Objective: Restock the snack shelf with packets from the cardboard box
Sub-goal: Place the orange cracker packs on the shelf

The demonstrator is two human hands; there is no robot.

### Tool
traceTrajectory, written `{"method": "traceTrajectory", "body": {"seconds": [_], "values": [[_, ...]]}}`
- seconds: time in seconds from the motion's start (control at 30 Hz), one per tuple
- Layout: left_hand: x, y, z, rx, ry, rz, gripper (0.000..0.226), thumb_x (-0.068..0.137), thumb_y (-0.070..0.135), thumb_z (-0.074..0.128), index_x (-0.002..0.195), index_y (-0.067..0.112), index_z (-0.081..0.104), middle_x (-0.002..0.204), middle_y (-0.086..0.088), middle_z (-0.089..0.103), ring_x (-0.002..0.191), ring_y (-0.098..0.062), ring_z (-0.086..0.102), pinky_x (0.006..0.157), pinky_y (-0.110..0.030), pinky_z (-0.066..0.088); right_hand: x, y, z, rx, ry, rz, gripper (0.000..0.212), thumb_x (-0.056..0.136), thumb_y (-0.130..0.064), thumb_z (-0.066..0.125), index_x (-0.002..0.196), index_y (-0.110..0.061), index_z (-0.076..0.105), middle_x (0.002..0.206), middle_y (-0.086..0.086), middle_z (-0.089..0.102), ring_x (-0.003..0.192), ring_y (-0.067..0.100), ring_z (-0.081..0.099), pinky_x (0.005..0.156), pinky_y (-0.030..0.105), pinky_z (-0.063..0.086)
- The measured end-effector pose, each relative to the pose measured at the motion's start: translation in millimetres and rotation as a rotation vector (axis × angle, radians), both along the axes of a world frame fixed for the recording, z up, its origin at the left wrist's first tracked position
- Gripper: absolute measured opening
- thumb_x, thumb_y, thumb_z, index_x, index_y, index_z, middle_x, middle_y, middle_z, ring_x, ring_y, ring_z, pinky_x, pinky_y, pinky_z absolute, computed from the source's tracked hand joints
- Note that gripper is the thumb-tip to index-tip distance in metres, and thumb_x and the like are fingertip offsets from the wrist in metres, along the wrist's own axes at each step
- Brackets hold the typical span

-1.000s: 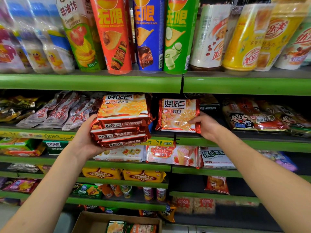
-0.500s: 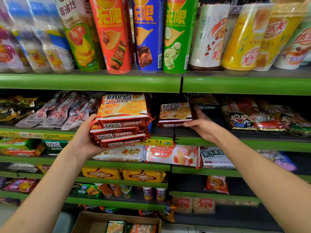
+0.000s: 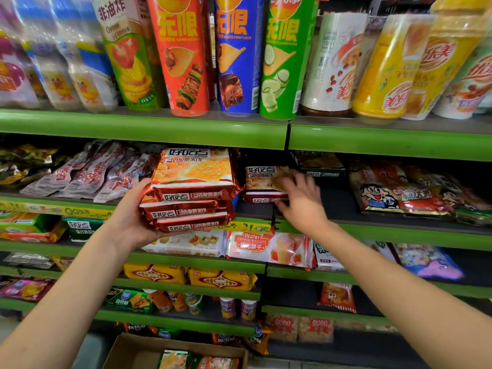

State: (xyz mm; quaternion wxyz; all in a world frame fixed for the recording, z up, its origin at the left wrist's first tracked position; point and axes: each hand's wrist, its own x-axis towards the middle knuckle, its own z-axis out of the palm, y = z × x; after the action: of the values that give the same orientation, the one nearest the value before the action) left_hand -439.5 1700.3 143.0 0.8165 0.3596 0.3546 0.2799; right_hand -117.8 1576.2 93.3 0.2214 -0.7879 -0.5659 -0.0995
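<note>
left hand grips a packet stack; right hand, fingers spread, touches the shelved packet.

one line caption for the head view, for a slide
Left hand holds a stack of cracker packets while right hand rests on one laid on the shelf.

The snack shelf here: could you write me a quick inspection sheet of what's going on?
Surface: green-edged shelf, dark deck.
Job's things: stack of red biscuit packets in the left hand; one matching packet lying flat on the shelf; cardboard box below, packets inside.
Clutter: chip tubes above, wafer packs below.
Hands: left hand grips the stack; right hand, fingers spread, at the shelved packet's right end.
Cables: nothing seen.
Surroundings: more stocked shelves.
</note>
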Motion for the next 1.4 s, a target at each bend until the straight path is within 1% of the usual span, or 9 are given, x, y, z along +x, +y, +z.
{"method": "traceTrajectory", "body": {"seconds": [0.13,0.47,0.73,1.0,1.07,1.17,1.23,1.33,1.4], "values": [[0.9,1.8,-0.5,-0.002,-0.009,-0.015,0.049,0.060,0.050,0.080,0.100,0.021,0.081,0.116,-0.014,0.074,0.100,-0.039,0.072,0.080,-0.064,0.054,-8.5,12.8,10.6,-0.101,-0.222,0.131,0.039,0.093,-0.028,0.061,0.132,-0.023,0.061,0.134,0.004,0.061,0.124,0.031,0.049,0.099,0.044,0.035],[1.8,4.4,-2.5,-0.023,-0.021,-0.011,0.081,0.023,0.045,0.098,0.099,0.020,0.081,0.117,-0.015,0.073,0.101,-0.038,0.072,0.082,-0.062,0.055,1.1,78.2,32.9,-0.343,-0.281,-0.050,0.036,0.099,-0.013,0.047,0.131,-0.018,0.061,0.127,0.013,0.067,0.114,0.031,0.065,0.088,0.035,0.051],[3.5,2.9,-0.6,-0.013,-0.013,-0.022,0.069,0.037,0.048,0.092,0.099,0.018,0.081,0.117,-0.016,0.073,0.100,-0.039,0.072,0.084,-0.061,0.054,20.8,108.7,33.4,-0.397,-0.169,-0.042,0.048,0.103,-0.020,0.035,0.146,-0.040,0.043,0.154,0.002,0.045,0.137,0.030,0.047,0.105,0.040,0.046],[3.8,0.1,2.2,-0.011,0.018,-0.016,0.058,0.062,0.052,0.079,0.108,0.016,0.078,0.123,-0.016,0.070,0.110,-0.038,0.068,0.098,-0.063,0.048,7.8,101.1,28.5,-0.265,-0.010,0.023,0.048,0.097,-0.018,0.050,0.144,-0.025,0.051,0.155,0.004,0.044,0.138,0.028,0.045,0.113,0.035,0.037],[3.0,0.6,1.4,0.003,0.027,-0.006,0.050,0.066,0.051,0.077,0.102,0.017,0.080,0.119,-0.016,0.072,0.106,-0.037,0.070,0.095,-0.061,0.051,-12.8,91.5,29.4,-0.120,0.200,0.041,0.034,0.099,-0.019,0.052,0.131,-0.015,0.064,0.143,0.009,0.057,0.130,0.028,0.053,0.106,0.032,0.040],[2.2,1.2,-0.8,0.011,0.033,0.024,0.041,0.083,0.052,0.066,0.097,0.017,0.082,0.114,-0.015,0.074,0.099,-0.035,0.073,0.092,-0.058,0.054,-57.0,65.5,44.6,0.039,1.022,0.039,0.026,0.101,-0.033,0.054,0.099,-0.014,0.072,0.095,0.002,0.075,0.096,0.027,0.068,0.073,0.028,0.050],[2.8,0.4,-2.6,0.026,0.032,0.045,0.042,0.090,0.053,0.058,0.095,0.019,0.082,0.109,-0.013,0.075,0.094,-0.034,0.074,0.090,-0.055,0.055,-76.9,43.7,58.0,0.044,1.371,0.102,0.038,0.098,-0.050,0.054,0.084,-0.016,0.067,0.068,-0.005,0.069,0.066,0.017,0.062,0.054,0.026,0.046],[6.9,-6.0,-1.9,0.089,0.042,0.060,0.044,0.094,0.054,0.051,0.090,0.022,0.082,0.103,-0.012,0.076,0.088,-0.031,0.075,0.080,-0.051,0.059,-88.6,21.5,70.2,-0.072,1.555,0.282,0.056,0.081,-0.070,0.060,0.096,-0.016,0.066,0.073,0.001,0.065,0.058,0.014,0.057,0.052,0.027,0.049],[11.2,-11.7,1.6,0.140,0.063,0.070,0.046,0.095,0.055,0.049,0.085,0.024,0.082,0.098,-0.011,0.078,0.083,-0.028,0.076,0.069,-0.045,0.061,-90.4,14.5,76.6,-0.174,1.598,0.360,0.049,0.078,-0.061,0.070,0.103,-0.018,0.069,0.086,0.006,0.070,0.068,0.019,0.064,0.057,0.031,0.055]]}}
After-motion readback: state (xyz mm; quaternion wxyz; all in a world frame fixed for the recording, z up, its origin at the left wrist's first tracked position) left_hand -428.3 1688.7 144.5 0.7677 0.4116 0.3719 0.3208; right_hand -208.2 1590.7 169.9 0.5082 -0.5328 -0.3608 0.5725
